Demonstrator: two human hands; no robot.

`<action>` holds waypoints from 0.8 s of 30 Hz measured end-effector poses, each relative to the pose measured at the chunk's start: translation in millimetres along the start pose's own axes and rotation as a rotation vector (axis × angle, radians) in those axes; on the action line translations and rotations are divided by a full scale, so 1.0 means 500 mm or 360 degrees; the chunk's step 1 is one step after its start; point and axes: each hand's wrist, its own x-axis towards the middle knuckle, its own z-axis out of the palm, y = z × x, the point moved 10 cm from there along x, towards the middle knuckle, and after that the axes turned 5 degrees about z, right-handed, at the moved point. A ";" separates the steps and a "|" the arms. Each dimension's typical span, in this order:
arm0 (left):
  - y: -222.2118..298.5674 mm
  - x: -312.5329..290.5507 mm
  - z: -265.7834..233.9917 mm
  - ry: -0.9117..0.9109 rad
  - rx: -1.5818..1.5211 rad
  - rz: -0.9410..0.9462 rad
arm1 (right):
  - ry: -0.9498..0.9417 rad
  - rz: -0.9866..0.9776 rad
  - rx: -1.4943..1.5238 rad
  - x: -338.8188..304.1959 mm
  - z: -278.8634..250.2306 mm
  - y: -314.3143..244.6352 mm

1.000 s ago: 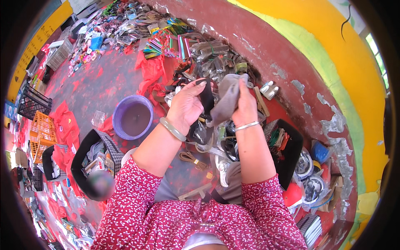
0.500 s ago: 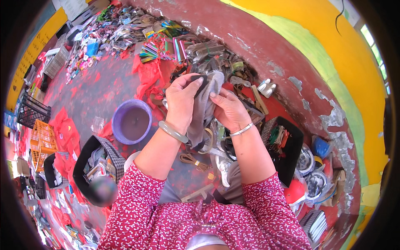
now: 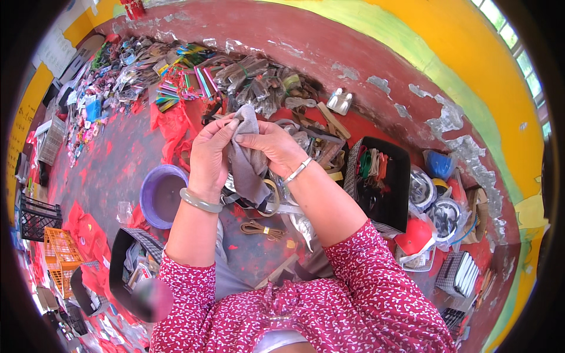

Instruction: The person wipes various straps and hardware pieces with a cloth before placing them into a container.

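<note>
A grey cloth (image 3: 247, 172) hangs between my hands, bunched at its top and drooping toward the floor. My left hand (image 3: 207, 154) is closed, its thumb and fingers pinching the upper left edge. From the other side my right hand (image 3: 272, 145) grips the same cloth, thumb laid across its front. Whether the folds hold anything cannot be seen. Just below the hanging end are a beige ring-shaped loop (image 3: 272, 199) and a tied bundle of brown cord (image 3: 262, 230) on the floor.
A purple basin (image 3: 147, 203) of murky water stands at left, near a black checked box (image 3: 120, 259). At right is another black box (image 3: 400, 194) with coloured cords. Plastic-wrapped goods (image 3: 253, 82) are heaped along the peeling wall. An orange crate (image 3: 60, 253) sits far left.
My view has swung so the surroundings sit differently. My right hand has come closer to my left, and the cloth is more bunched. The dark piece at my left fingertips no longer shows.
</note>
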 end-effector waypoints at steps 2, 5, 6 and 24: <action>-0.011 -0.003 0.001 0.0010 -0.0118 -0.0090 | -0.0044 0.0025 0.0027 0.007 -0.005 0.007; -0.007 -0.002 0.008 0.0026 -0.0112 -0.0058 | -0.0051 0.0032 0.0131 0.009 0.000 0.017; -0.006 -0.002 0.005 0.0033 -0.0071 -0.0024 | -0.0056 0.0025 0.0112 0.011 0.001 0.017; 0.040 -0.016 -0.012 0.0182 -0.0062 0.0424 | -0.0118 -0.0140 -0.0549 0.023 0.043 0.014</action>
